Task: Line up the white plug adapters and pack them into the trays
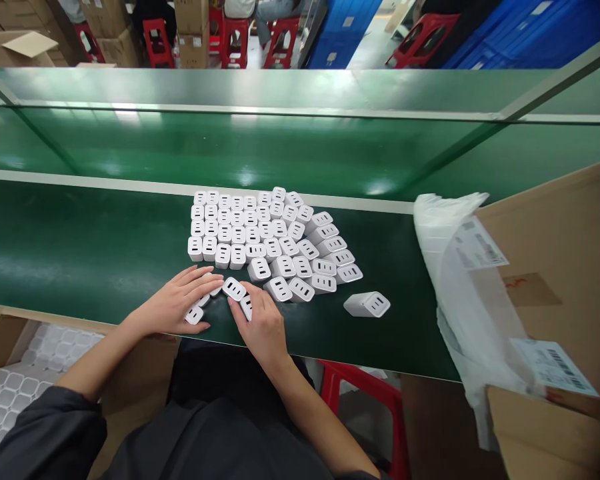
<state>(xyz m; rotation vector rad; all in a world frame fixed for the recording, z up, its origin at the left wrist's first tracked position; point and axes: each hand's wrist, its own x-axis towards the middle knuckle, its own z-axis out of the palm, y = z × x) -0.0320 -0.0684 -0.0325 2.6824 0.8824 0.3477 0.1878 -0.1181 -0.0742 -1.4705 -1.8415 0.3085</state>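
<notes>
Many white USB charger blocks (pixel 237 218) stand packed together on the dark green work surface (pixel 80 247), their slotted port faces turned up. My left hand (pixel 183 297) is closed around a few chargers (pixel 194 315) near the front edge, fingers over their far side and thumb on the near side; its palm partly covers them. My right hand (pixel 265 327) pinches a charger (pixel 247 307) between thumb and fingers. Another charger (pixel 234 289) sits tilted between the two hands, touching the right fingertips. A single charger (pixel 367 305) lies on its side, apart, to the right.
An open carton (pixel 555 240) with white plastic wrapping (pixel 453 280) stands at the right. Lower left, a box holds trays of white pieces (pixel 10 393). A pale rail (pixel 105 183) runs behind the chargers. Below is a red stool (pixel 365 380); people sit beyond the bench.
</notes>
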